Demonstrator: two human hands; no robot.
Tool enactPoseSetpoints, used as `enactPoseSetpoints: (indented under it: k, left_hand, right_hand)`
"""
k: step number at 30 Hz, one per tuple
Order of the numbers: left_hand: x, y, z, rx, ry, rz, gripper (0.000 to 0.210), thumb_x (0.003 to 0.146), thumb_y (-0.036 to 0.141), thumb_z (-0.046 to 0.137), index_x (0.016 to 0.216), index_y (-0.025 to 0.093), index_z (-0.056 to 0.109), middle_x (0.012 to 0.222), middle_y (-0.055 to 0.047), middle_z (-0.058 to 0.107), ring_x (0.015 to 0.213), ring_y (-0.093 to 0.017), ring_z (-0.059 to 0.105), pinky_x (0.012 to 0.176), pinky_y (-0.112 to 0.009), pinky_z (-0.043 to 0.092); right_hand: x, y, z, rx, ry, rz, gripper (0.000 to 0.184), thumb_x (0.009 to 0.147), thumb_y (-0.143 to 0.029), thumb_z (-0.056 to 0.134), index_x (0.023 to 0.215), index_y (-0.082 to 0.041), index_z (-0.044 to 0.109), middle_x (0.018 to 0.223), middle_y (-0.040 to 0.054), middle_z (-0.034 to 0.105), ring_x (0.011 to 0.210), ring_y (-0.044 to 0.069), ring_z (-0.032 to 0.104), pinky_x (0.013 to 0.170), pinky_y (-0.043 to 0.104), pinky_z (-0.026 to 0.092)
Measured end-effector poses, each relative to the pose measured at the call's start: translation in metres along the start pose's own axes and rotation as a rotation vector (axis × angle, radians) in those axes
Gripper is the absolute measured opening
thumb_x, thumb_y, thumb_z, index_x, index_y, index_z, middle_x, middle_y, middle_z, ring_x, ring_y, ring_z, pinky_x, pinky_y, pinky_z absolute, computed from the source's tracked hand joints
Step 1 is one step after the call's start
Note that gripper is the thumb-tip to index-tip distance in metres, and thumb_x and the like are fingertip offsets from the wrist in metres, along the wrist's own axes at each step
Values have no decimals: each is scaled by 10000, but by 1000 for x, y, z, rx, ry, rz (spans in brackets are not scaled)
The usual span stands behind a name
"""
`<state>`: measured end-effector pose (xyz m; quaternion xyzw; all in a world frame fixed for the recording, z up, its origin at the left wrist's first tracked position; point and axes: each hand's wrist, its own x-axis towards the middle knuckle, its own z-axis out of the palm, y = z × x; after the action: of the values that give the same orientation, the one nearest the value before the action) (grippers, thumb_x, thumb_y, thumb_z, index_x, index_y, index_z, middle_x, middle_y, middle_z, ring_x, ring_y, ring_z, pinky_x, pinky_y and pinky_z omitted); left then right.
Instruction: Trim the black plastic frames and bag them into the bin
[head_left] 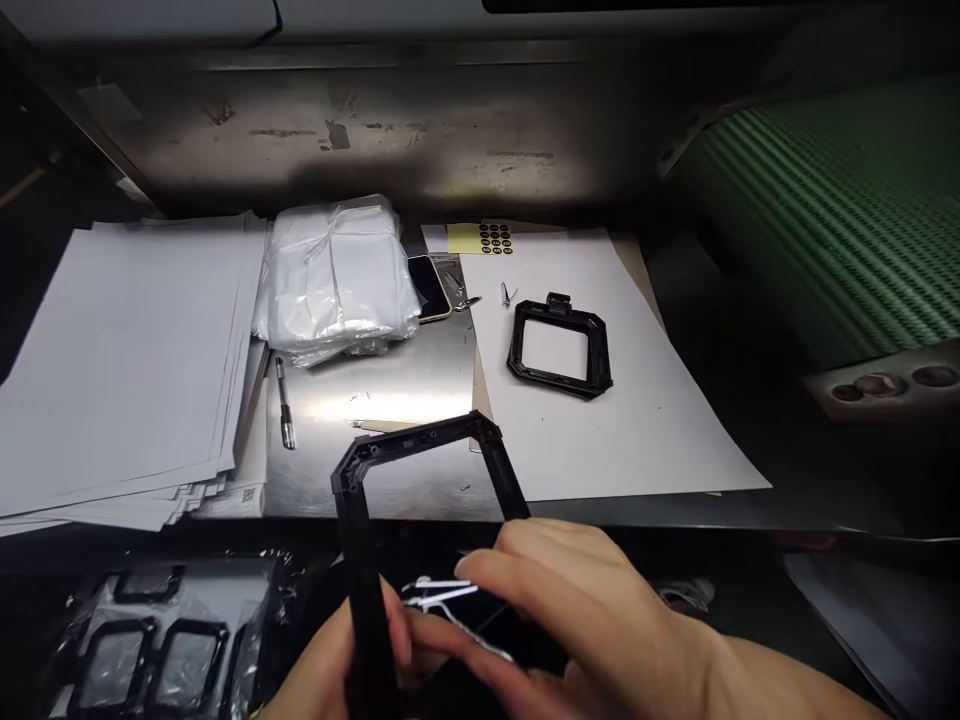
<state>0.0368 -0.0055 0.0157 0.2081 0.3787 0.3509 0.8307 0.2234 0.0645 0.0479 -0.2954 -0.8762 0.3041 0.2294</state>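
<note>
My left hand (326, 655) grips a black plastic rectangular frame with cut corners (420, 438), held at the front of the silver metal bench (435, 370). My right hand (600, 610) pinches silver metal clippers (444, 597). I judge this to be trimming; the next move calls for steadiness. 1 similar black frame (598, 352) lies on white paper (645, 430).

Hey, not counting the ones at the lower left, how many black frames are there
2. The nearer black frame is in the left hand; the farther black frame lies on the white sheet. Others may be hidden from this view.
</note>
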Motion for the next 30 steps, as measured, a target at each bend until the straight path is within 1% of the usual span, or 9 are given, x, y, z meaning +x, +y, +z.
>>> enactPoseSetpoints:
  k: [3,8,10,15,20,23,24,28,30]
  left_hand:
    - [3,5,-2,-30,-5,-81,244,670,425,555,595,205,479,671,3,606,748,-178,549,688,-299,401]
    - [4,16,0,0,-20,-99,270,658,417,548,519,201,463,640,6,591,714,-171,523,717,-313,386]
    - [3,20,1,8,-31,-94,293,669,431,528,507,195,462,620,4,585,675,-154,507,696,-296,384]
    - [3,28,4,128,-63,-23,288,637,472,561,596,187,553,650,10,562,686,-142,502,657,-259,388]
    - [7,36,12,140,-125,-34,461,708,580,367,616,185,587,620,-13,557,712,-171,531,705,-302,404]
    - [4,35,11,155,-113,-55,407,712,547,403,656,187,585,672,-19,583,789,-194,540,742,-311,399]
    - [2,33,9,164,-98,-71,358,701,525,448,686,191,578,708,-19,594,812,-199,540,747,-311,400]
    - [-6,24,-4,179,-60,-130,242,667,437,566,766,218,536,821,-8,621,780,-188,559,716,-321,420]
    - [-7,22,-7,180,-56,-134,229,682,437,552,772,228,526,855,-3,629,805,-192,560,752,-346,409]
  right_hand:
    - [10,-10,10,-123,45,1,89,773,-247,494,779,-164,526,586,-29,502,528,86,451,514,210,376]
    - [22,-10,16,-233,28,-123,221,818,-232,390,653,-161,519,552,-15,483,486,97,427,463,233,345]
    - [24,-13,14,-289,31,-107,258,837,-194,347,649,-155,520,569,-1,496,502,106,441,486,245,357]
    - [28,-19,12,-375,-7,-112,312,826,-131,328,568,-164,501,521,-7,463,467,106,400,456,251,307]
    - [30,-16,19,-382,7,-216,353,830,-137,296,501,-178,415,474,-20,409,417,98,332,397,255,216]
    - [32,-14,16,-365,8,-240,315,808,-115,336,505,-175,399,477,-26,406,413,95,325,385,252,203]
    - [33,-14,12,-310,-30,-243,289,806,-124,358,527,-173,419,484,-31,412,414,91,328,383,246,215]
    - [37,-6,-11,156,-431,-144,53,801,-174,465,821,-156,510,648,-44,523,545,51,460,502,146,370]
    - [34,-3,-16,253,-426,-89,110,802,-162,457,904,-142,490,693,-30,540,587,46,480,562,130,392]
